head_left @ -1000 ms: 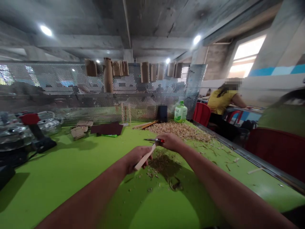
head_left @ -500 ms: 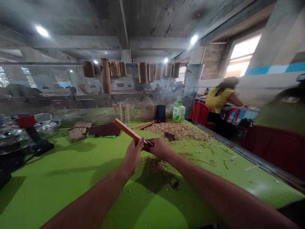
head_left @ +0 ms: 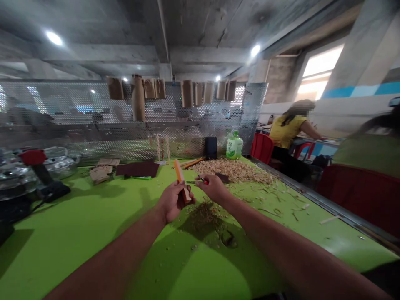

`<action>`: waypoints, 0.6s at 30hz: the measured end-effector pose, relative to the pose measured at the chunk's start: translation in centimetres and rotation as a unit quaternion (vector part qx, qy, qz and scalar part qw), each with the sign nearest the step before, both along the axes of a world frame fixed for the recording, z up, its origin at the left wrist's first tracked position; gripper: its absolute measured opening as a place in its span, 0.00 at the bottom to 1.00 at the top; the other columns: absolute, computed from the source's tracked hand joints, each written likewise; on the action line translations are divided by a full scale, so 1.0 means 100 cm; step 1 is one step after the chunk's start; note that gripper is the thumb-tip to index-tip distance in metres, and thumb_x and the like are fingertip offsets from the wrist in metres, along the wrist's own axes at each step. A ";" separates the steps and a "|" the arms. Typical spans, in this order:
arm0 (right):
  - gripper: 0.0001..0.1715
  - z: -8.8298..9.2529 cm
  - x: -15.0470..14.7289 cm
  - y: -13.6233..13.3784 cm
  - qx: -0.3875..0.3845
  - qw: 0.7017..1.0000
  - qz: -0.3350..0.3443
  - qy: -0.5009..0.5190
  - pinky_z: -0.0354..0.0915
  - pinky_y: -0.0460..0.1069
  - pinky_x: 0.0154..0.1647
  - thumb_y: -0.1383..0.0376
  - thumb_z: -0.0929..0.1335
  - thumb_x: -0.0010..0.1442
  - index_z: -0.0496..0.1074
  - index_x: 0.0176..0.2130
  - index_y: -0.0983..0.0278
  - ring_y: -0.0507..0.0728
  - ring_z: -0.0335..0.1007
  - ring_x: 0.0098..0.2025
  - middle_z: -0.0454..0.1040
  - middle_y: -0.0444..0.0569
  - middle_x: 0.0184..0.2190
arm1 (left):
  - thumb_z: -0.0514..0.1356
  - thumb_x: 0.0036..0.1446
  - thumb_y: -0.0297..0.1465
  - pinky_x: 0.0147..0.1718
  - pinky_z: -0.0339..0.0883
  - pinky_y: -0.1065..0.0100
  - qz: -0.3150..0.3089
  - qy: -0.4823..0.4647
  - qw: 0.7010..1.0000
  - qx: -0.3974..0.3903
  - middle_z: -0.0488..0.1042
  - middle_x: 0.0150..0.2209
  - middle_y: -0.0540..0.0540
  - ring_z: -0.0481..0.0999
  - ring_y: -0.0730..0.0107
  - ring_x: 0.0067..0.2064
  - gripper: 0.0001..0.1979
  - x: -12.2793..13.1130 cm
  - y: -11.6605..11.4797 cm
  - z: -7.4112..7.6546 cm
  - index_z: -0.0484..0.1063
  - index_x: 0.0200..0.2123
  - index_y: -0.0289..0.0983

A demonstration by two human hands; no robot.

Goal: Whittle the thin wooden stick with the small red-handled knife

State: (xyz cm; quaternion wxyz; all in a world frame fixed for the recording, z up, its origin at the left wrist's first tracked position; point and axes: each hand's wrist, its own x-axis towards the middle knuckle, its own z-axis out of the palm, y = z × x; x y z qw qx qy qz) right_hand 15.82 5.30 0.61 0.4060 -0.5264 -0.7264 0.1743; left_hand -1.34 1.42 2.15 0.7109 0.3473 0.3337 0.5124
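My left hand point(head_left: 171, 200) is closed around a narrow orange-brown wooden strip point(head_left: 179, 173), whose pale lower end shows between thumb and fingers. The strip stands tilted, its upper end pointing away from me. In my right hand point(head_left: 214, 187) is a small knife point(head_left: 197, 181) with a red and black handle, its blade pointing left toward the wood. A small gap seems to lie between blade and strip. Beneath both hands a heap of fine wood shavings point(head_left: 204, 214) lies in shadow on the green table point(head_left: 93, 241).
A large pile of shavings point(head_left: 237, 171) spreads at the back right, by a green-labelled bottle point(head_left: 234, 146) and a dark upright box point(head_left: 211, 148). A dark brown sheet point(head_left: 137, 168) lies at the back. Clear-wrapped items and a red-topped tool point(head_left: 40, 166) stand left. A person in yellow point(head_left: 286, 127) sits at right.
The wooden strip has swung from leaning left to nearly upright, and my left hand has turned with it. My right hand has drawn the knife slightly right, off the wood.
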 end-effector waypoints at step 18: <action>0.15 0.015 -0.011 -0.023 0.016 0.932 -0.082 -0.351 0.53 0.47 0.29 0.64 0.59 0.64 0.74 0.40 0.60 0.56 0.72 0.31 0.79 0.52 0.31 | 0.57 0.50 0.28 0.11 0.51 0.78 -0.071 0.099 0.989 0.081 0.61 0.25 0.58 0.56 0.84 0.15 0.11 0.010 -0.019 -0.002 0.59 0.37 0.40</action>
